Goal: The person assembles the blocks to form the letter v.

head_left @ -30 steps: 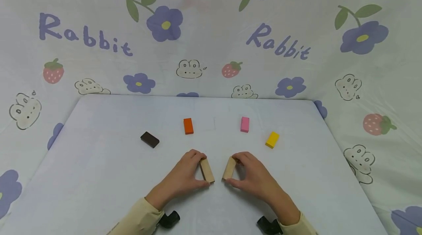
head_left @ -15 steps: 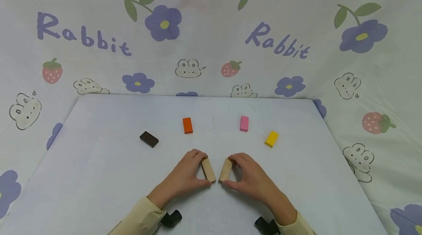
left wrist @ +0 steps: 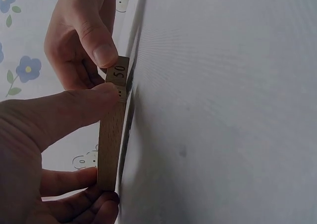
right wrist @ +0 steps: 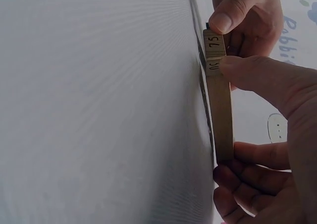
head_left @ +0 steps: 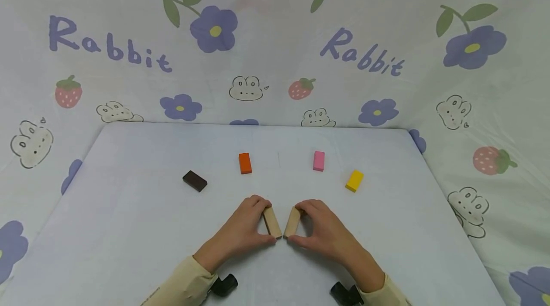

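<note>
In the head view my left hand (head_left: 240,225) pinches a plain wooden block (head_left: 272,223) between thumb and fingers, across its two ends. Mirroring it, my right hand (head_left: 324,227) grips a second wooden block (head_left: 292,222) the same way. The blocks lean toward each other like a V, their near ends almost meeting, far ends apart. Seen from the right wrist, the right block (right wrist: 221,115) has 50 printed on its near end, and the left block's end (right wrist: 214,41) reads 75. Both are held right at the white tabletop.
Beyond the hands, an arc of small blocks lies on the white table (head_left: 129,229): dark brown (head_left: 195,181), orange (head_left: 245,163), pink (head_left: 319,161) and yellow (head_left: 354,181). A patterned cloth (head_left: 275,58) hangs behind the table's back edge.
My right hand has moved left with its block, and my left hand has shifted slightly right. The gap between the near ends of the two wooden blocks has narrowed.
</note>
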A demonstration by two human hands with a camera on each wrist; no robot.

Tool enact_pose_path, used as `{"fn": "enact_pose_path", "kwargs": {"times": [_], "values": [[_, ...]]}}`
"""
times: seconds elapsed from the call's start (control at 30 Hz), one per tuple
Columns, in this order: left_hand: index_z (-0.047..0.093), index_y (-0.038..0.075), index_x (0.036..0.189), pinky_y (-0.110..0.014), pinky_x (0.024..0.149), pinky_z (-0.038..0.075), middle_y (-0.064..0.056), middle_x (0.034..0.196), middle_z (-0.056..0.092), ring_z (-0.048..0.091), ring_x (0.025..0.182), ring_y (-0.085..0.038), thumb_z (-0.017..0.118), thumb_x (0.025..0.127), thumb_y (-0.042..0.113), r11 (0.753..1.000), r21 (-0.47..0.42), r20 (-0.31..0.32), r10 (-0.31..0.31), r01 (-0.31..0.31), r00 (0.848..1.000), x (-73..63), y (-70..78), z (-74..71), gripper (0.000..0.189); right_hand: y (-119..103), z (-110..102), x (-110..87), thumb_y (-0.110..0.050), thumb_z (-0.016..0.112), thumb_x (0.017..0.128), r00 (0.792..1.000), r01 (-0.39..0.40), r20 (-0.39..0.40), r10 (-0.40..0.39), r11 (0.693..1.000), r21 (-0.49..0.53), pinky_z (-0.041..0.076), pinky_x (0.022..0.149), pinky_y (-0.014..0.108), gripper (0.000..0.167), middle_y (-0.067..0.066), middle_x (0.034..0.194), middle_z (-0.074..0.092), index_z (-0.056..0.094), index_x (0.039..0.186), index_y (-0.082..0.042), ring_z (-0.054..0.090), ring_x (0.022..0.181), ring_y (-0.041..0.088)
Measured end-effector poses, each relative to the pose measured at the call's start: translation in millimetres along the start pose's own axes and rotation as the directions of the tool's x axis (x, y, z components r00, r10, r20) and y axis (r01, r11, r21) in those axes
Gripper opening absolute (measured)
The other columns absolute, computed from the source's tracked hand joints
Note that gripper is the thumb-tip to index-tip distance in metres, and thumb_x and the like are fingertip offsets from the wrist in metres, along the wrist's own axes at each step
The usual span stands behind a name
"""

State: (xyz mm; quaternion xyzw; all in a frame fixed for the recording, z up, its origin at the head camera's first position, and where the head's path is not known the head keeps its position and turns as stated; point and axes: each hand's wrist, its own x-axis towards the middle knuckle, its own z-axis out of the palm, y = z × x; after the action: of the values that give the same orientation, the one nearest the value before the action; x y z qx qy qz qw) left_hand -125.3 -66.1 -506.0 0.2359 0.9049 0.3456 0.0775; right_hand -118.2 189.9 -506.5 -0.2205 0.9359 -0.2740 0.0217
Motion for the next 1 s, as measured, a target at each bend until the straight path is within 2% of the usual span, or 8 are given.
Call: {"fn": "enact_pose_path", "kwargs": {"times": [0.27, 0.53, 1.0], "values": [[0.062, -0.004, 0.135, -0.05, 0.107, 0.05, -0.015, 0.132, 0.059, 0.055, 0.125, -0.034, 0.099, 0.079, 0.02, 1.0, 0.014, -0.016, 0.012, -0.012, 1.0, 0.4, 1.0, 1.9, 0.071, -1.7, -1.3, 2.3, -0.037, 0.1, 0.079, 1.0, -0.006, 0.024, 0.006, 1.0, 0.009, 0.053, 0.107, 0.045, 0.07, 0.004, 0.131, 0.065, 0.068, 0.134, -0.007, 0.058, 0.124, 0.022], [0.062, -0.004, 0.136, -0.049, 0.108, 0.05, -0.015, 0.131, 0.058, 0.055, 0.126, -0.035, 0.099, 0.079, 0.022, 0.999, 0.039, -0.012, 0.01, -0.01, 1.0, 1.9, -0.1, 4.0, 0.072, -1.1, 0.0, 4.5, -0.035, 0.101, 0.078, 1.0, 0.022, 0.017, -0.022, 1.0, -0.004, 0.052, 0.107, 0.046, 0.069, 0.006, 0.13, 0.064, 0.067, 0.132, -0.006, 0.057, 0.124, 0.024], [0.062, -0.004, 0.138, -0.05, 0.109, 0.049, -0.016, 0.133, 0.058, 0.054, 0.128, -0.036, 0.098, 0.08, 0.021, 0.999, 0.041, -0.015, 0.004, -0.003, 1.0, 0.4, 1.9, 4.1, 0.072, -4.2, 0.9, 3.7, -0.034, 0.101, 0.077, 0.999, -0.022, 0.023, 0.022, 1.0, -0.008, 0.051, 0.109, 0.046, 0.069, 0.006, 0.131, 0.064, 0.068, 0.132, -0.007, 0.057, 0.125, 0.024]]}}
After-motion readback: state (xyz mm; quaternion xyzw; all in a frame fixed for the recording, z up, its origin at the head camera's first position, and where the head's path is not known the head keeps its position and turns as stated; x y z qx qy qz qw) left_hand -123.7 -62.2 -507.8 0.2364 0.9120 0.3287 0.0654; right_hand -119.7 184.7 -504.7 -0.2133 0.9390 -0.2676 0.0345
